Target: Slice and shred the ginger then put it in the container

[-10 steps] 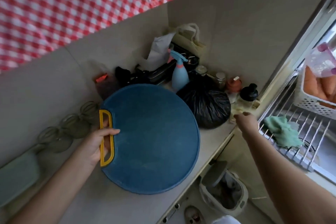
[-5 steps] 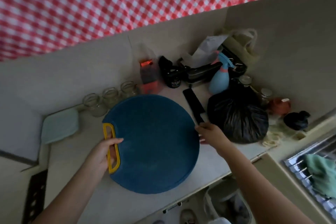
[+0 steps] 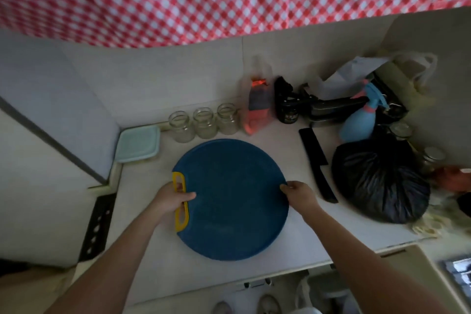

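Placement of the cutting board (image 3: 229, 199) looks like the step in hand; both hands are on it and nothing lies on its blue face yet. To do this well, I would set it flat on the counter (image 3: 331, 234), square to the body and back from the front edge so it cannot tip; keep the knife (image 3: 317, 163), which lies just beside the board's right rim, within easy reach but off the board; press down once to check it does not rock or slide. The left hand (image 3: 170, 199) grips the yellow handle (image 3: 181, 219), its fingers (image 3: 187, 196) curled round the bar; the right hand (image 3: 298, 192) pinches the opposite rim, fingers (image 3: 286, 186) bent close together on the edge. Ginger I cannot pick out for certain; some pale pieces (image 3: 428, 227) by the black bag (image 3: 379, 181) may be it. The lidded container (image 3: 139, 144) sits at the back left, near the board, not touching it.
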